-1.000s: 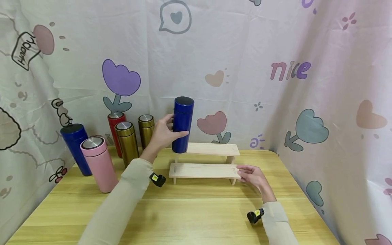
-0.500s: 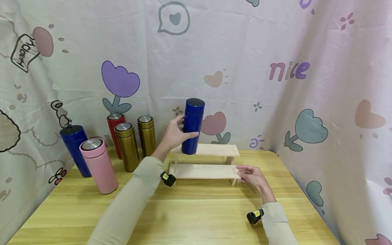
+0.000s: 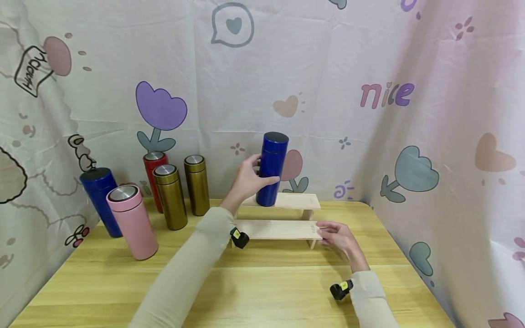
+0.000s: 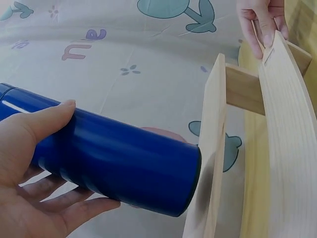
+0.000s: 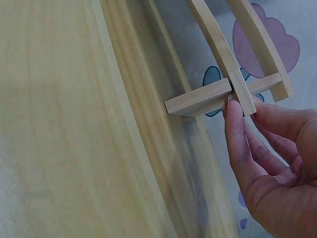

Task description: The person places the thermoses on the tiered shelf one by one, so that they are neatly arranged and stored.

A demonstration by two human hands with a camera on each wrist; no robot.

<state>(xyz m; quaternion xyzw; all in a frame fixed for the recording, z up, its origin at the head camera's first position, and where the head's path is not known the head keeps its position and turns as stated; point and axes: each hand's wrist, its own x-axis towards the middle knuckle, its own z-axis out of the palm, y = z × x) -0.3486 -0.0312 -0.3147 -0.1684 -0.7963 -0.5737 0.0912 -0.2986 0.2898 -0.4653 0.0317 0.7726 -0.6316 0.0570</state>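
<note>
My left hand (image 3: pixel 250 180) grips a blue thermos bottle (image 3: pixel 272 157) around its side, thumb across the front. The bottle is nearly upright, its dark base right at the upper board (image 3: pixel 297 200) of a two-tier wooden stand. In the left wrist view the bottle's base (image 4: pixel 195 183) lies close over that board. My right hand (image 3: pixel 338 237) pinches the right end of the stand's lower board (image 3: pixel 279 229). The right wrist view shows the thumb on one face of the board (image 5: pixel 242 96) and the fingers (image 5: pixel 235 129) on the other.
On the left of the wooden table (image 3: pixel 262 291) stand a pink bottle (image 3: pixel 135 223), another blue bottle (image 3: pixel 100 196), a red bottle (image 3: pixel 153 177) and two gold bottles, one in front (image 3: pixel 172 200) and one behind (image 3: pixel 197 187). A patterned curtain (image 3: pixel 246 91) hangs behind.
My left hand has carried the blue thermos bottle rightward along the upper board, from beyond its left end to nearer its middle. The right hand has kept its place on the lower board.
</note>
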